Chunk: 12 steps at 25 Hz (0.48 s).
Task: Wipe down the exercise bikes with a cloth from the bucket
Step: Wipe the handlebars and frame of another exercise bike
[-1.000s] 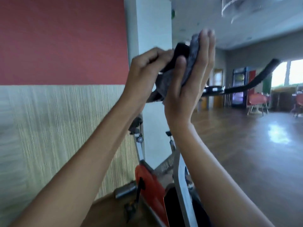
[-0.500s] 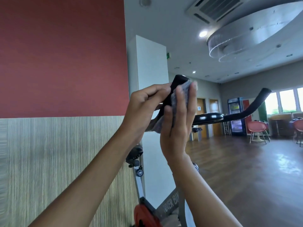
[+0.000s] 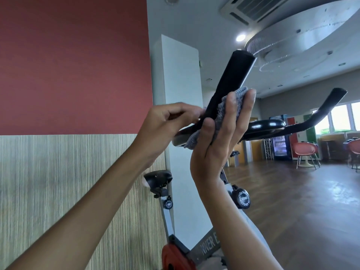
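Right hand (image 3: pixel 218 145), cloth (image 3: pixel 238 95) slid down handlebar (image 3: pixel 233 75); fingers flat, pressing.

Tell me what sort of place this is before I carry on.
Most likely a gym corner in a larger shared hall: an exercise bike handlebar is right in front, a bike seat stands by the wall, and a drinks fridge with pink chairs sits at the far end.
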Tool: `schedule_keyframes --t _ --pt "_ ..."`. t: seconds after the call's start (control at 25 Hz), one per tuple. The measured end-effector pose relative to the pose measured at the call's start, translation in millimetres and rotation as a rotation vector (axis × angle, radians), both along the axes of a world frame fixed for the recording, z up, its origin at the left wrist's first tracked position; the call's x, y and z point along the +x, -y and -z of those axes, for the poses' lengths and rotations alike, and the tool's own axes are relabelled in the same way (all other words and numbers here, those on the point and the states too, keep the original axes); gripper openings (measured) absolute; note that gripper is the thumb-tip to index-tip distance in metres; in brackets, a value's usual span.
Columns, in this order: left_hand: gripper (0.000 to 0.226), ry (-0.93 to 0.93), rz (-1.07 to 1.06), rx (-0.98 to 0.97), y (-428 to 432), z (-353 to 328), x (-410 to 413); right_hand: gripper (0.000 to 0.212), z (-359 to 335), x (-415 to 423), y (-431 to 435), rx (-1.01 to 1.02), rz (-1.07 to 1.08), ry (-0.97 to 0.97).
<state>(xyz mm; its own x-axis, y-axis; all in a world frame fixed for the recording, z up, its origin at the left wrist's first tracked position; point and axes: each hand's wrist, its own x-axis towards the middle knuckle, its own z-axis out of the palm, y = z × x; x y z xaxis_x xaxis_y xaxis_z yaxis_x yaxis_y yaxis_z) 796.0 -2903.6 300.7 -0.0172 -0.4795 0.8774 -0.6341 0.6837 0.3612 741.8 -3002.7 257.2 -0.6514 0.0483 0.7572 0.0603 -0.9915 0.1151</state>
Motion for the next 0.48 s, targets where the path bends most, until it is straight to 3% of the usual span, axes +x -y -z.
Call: schedule_keyframes --t 0.12,0.32,0.48 --pt "0.016 0.003 -0.033 0.031 11 10 32 0.042 1 19 4 -0.124 0.085 0.142" --pt "0.029 -0.051 0.063 0.021 37 22 66 0.039 6 54 11 -0.12 0.001 0.21" --pt "0.026 -0.08 0.135 -0.04 51 30 85 0.054 18 102 36 -0.103 0.087 0.183"
